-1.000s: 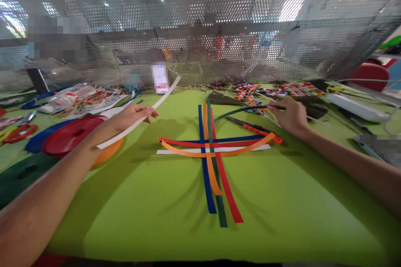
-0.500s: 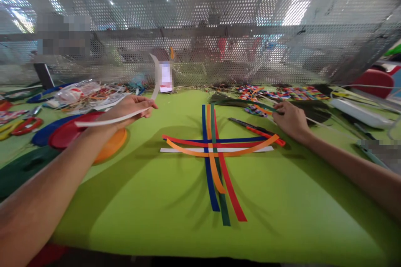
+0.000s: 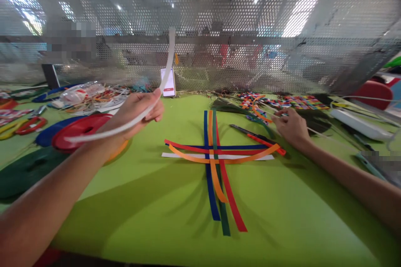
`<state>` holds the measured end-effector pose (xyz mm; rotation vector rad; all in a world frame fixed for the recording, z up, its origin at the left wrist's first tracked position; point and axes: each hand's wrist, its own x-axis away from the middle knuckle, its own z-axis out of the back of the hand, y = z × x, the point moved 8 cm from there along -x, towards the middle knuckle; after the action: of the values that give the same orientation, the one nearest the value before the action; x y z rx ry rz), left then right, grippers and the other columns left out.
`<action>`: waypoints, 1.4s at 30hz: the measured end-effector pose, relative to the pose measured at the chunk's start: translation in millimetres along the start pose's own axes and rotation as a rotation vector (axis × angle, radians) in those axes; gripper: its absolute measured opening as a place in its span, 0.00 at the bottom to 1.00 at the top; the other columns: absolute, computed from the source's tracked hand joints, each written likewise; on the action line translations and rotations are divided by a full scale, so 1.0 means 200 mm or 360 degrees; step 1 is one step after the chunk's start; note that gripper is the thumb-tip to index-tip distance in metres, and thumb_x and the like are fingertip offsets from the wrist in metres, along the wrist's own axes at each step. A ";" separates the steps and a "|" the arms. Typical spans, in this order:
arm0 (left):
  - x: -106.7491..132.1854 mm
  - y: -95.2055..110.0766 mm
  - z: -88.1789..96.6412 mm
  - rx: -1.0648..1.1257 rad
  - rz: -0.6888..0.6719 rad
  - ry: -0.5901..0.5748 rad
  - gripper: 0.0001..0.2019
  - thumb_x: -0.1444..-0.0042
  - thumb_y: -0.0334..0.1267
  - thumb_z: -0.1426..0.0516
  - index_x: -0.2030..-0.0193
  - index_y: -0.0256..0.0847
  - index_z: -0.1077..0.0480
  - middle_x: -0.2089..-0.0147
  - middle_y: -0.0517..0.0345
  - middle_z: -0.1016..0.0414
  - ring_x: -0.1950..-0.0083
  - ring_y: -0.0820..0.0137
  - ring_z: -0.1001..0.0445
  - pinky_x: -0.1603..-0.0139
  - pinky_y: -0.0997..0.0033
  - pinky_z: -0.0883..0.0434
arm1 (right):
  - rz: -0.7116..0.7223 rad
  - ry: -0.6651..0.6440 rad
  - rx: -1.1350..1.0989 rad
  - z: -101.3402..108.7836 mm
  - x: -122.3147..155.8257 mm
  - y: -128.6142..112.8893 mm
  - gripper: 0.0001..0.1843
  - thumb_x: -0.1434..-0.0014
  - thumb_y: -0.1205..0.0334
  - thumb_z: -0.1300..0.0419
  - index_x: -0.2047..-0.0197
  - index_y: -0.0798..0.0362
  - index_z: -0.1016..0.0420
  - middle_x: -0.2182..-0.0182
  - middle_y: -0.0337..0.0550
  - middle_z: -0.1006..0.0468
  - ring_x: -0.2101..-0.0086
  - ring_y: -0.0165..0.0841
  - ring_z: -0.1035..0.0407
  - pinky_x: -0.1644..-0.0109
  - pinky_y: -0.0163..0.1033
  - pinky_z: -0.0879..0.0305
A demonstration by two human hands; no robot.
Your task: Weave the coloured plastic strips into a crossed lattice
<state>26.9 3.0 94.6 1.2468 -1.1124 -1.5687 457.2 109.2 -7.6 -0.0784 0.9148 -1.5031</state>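
Note:
My left hand (image 3: 142, 110) is closed on a white strip (image 3: 171, 52), which curves up in front of the wire mesh and trails back over my wrist. My right hand (image 3: 290, 125) is over the back right of the table, its fingers loosely bent and slightly apart. A dark green strip (image 3: 261, 121) curves down beside its fingertips, seemingly free of them. Between my hands lies a cross of woven strips: blue (image 3: 213, 200), orange (image 3: 219, 190), green (image 3: 224, 221) and red (image 3: 233, 204) run lengthwise; blue, red, orange and white (image 3: 172, 155) run across.
A box cutter (image 3: 266, 138) lies right of the weave. Red (image 3: 67, 133) and green (image 3: 28, 169) strip rolls, scissors (image 3: 29, 127) and a plastic bottle (image 3: 83, 91) are on the left. A phone (image 3: 168, 83) leans against the mesh; colourful woven pieces (image 3: 303, 102) lie at the back right.
My left hand has raised the white strip's far end, now higher and further right. The dark green strip that reached my right fingertips has dropped below them.

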 end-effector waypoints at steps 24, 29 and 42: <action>0.13 -0.09 -1.09 -0.0078 0.0596 -0.1005 0.15 0.35 0.37 0.43 0.73 0.37 0.35 0.78 0.65 0.33 0.79 0.78 0.35 0.74 0.76 0.37 | 0.1871 0.0354 0.0047 0.27 0.49 -0.74 0.30 0.34 0.72 0.45 0.31 0.50 0.40 0.60 0.47 0.27 0.63 0.37 0.30 0.60 0.42 0.28; 0.15 0.02 -1.09 -0.0182 0.0286 -0.1290 0.15 0.30 0.41 0.50 0.67 0.37 0.31 0.74 0.60 0.29 0.75 0.74 0.29 0.70 0.74 0.33 | 0.1747 0.0474 -0.0087 0.37 0.39 -0.67 0.21 0.35 0.72 0.42 0.41 0.49 0.26 0.63 0.46 0.26 0.65 0.36 0.30 0.62 0.42 0.30; 0.31 -0.19 -0.76 -0.1815 -0.0762 -0.0923 0.05 0.33 0.34 0.42 0.52 0.38 0.28 0.49 0.51 0.26 0.48 0.61 0.27 0.47 0.64 0.31 | 0.1724 0.0111 -0.0558 0.42 0.56 -0.83 0.16 0.35 0.75 0.42 0.47 0.52 0.24 0.57 0.49 0.19 0.60 0.35 0.23 0.57 0.41 0.25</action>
<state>162.8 -66.7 24.8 0.2569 -0.0397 -2.4670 349.1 -50.6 92.2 0.1950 1.0200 -0.3412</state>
